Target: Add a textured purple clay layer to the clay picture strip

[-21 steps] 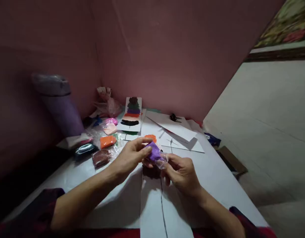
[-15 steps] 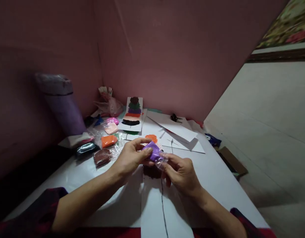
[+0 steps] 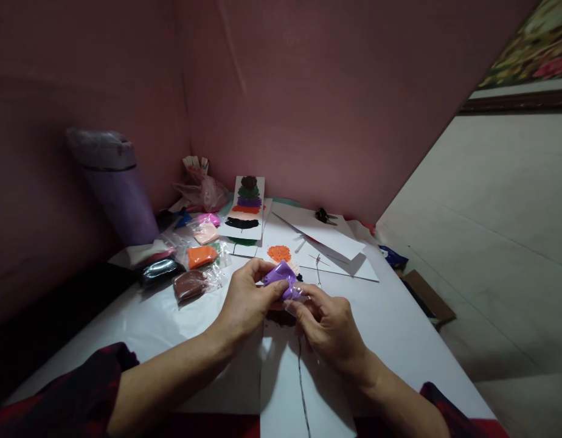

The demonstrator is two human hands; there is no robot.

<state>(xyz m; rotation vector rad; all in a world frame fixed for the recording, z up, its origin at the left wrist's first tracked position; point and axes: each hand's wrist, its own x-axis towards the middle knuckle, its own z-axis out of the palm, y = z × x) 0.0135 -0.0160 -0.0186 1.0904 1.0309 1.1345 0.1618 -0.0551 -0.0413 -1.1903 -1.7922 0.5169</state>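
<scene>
My left hand (image 3: 245,299) and my right hand (image 3: 327,328) meet above the white table (image 3: 399,334), both pinching a lump of purple clay in a clear plastic bag (image 3: 281,278). The left fingers grip the purple lump from the left; the right fingers hold the bag's clear end below and to the right. Under the hands lies a white sheet with a dark drawn line (image 3: 300,383) and a dark patch partly hidden by the hands. Just beyond sits a sheet with an orange clay patch (image 3: 279,252).
Bags of clay lie at the left: brown (image 3: 190,284), orange (image 3: 201,256), black (image 3: 160,269), peach (image 3: 205,233) and pink. A card with stacked clay colours (image 3: 246,207) leans at the back. A purple bin (image 3: 117,188) stands left. White papers (image 3: 326,240) and a dark small object (image 3: 322,215) lie behind.
The hands drew slightly closer together and nearer to me with the purple clay bag. The view shifted a little, nothing else on the table moved.
</scene>
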